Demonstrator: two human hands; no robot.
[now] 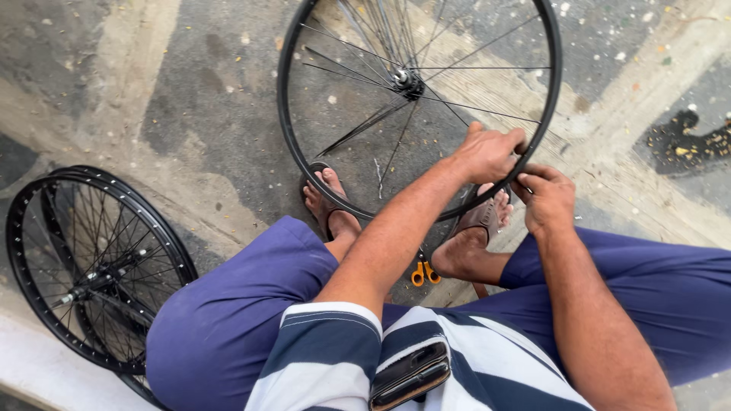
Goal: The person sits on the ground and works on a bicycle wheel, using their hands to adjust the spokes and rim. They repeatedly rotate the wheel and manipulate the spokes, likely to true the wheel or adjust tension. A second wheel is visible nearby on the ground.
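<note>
A black bicycle wheel rim (288,114) with thin spokes and a central hub (407,79) stands on the ground in front of me, between my sandalled feet. My left hand (487,154) grips the lower right part of the rim. My right hand (545,199) is closed just beside it at the same spot, fingers pinched against the rim; what it pinches is too small to tell.
A second black spoked wheel (95,266) lies at the lower left on the stained concrete. Orange-handled scissors (424,272) lie on the ground between my legs. A dark phone case (410,373) sits in my striped shirt pocket. Debris is scattered at the right.
</note>
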